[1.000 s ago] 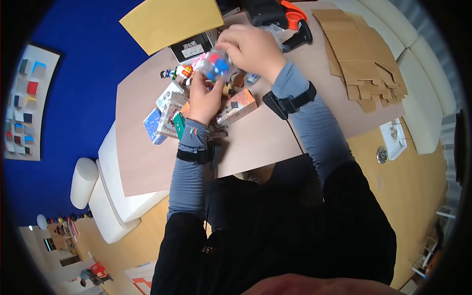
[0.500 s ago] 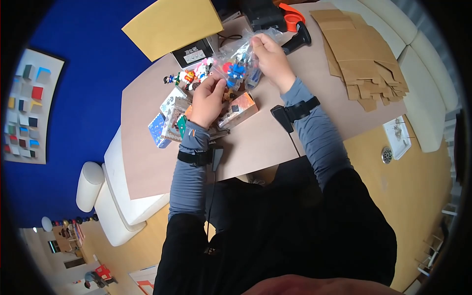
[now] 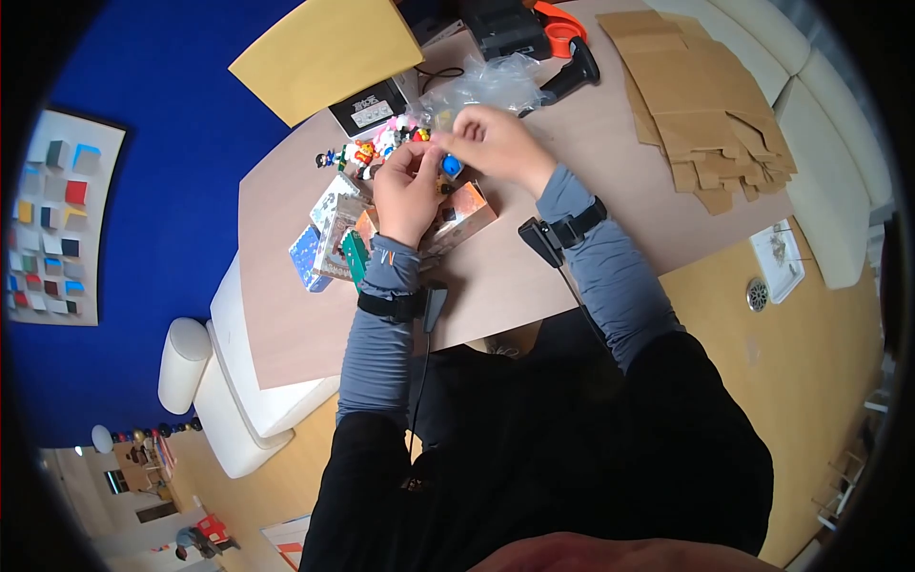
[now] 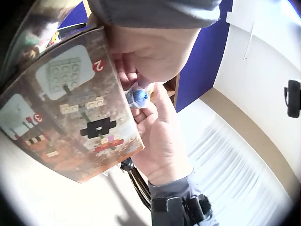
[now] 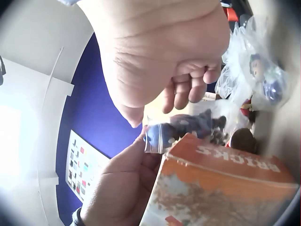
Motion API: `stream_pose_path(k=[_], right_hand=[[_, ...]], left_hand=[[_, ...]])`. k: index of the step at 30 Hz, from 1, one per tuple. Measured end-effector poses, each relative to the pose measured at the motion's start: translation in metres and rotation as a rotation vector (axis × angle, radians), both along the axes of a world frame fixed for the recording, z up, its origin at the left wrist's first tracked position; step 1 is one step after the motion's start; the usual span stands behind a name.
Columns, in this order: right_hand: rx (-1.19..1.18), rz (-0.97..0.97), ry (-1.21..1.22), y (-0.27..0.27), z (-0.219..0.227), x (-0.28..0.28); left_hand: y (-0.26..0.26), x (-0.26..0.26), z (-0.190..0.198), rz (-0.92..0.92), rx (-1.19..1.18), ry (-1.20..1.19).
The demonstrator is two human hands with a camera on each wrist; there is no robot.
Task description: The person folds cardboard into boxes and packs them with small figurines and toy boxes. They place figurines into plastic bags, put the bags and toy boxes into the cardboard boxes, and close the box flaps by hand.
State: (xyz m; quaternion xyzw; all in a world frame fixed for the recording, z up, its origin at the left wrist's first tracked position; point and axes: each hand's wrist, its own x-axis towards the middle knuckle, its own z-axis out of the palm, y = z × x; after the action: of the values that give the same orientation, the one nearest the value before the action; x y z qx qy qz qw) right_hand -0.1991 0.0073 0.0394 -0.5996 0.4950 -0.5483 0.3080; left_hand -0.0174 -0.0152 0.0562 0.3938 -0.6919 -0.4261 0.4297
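Note:
Both hands meet over the toys on the table. A clear zip bag point(image 5: 155, 146) with a blue toy point(image 3: 451, 166) inside is between them. My left hand point(image 3: 408, 195) pinches the bag close to its zip edge. My right hand point(image 3: 500, 143) has its thumb at the left fingertips, its other fingers bent and set off from the thumb; I cannot tell whether it grips the bag. Right under the hands stands an orange brick-set box point(image 3: 467, 214), its printed building steps point(image 4: 77, 103) large in the left wrist view.
Several small figures point(image 3: 360, 153) stand behind the left hand, with more toy boxes point(image 3: 329, 234) beside its wrist. Clear plastic bags point(image 3: 491, 84) lie beyond the right hand, near a black scanner point(image 3: 574, 71). Flattened cardboard point(image 3: 701, 105) covers the right side; a yellow box point(image 3: 329, 57) is at the back.
Half a second ago the right hand held the bag up by its top, apart from the left hand. It has since come down and left to the left fingertips. The left hand stays at the toys.

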Motion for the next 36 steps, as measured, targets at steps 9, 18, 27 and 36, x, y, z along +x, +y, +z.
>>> stream_pose_path(k=[9, 18, 27, 36], right_hand=[[-0.147, -0.116, 0.147, 0.001, -0.002, -0.005], [-0.032, -0.169, -0.157, -0.018, -0.026, -0.007], [0.632, 0.271, -0.777, -0.010, -0.019, -0.004], [0.352, 0.089, -0.845, -0.007, -0.011, -0.018]], left_hand=[[-0.012, 0.005, -0.023, 0.157, -0.232, -0.021], [-0.004, 0.007, -0.016, 0.193, -0.184, 0.198], [0.018, 0.001, 0.000, -0.036, -0.163, 0.395], [0.005, 0.006, -0.012, 0.053, -0.181, 0.188]])
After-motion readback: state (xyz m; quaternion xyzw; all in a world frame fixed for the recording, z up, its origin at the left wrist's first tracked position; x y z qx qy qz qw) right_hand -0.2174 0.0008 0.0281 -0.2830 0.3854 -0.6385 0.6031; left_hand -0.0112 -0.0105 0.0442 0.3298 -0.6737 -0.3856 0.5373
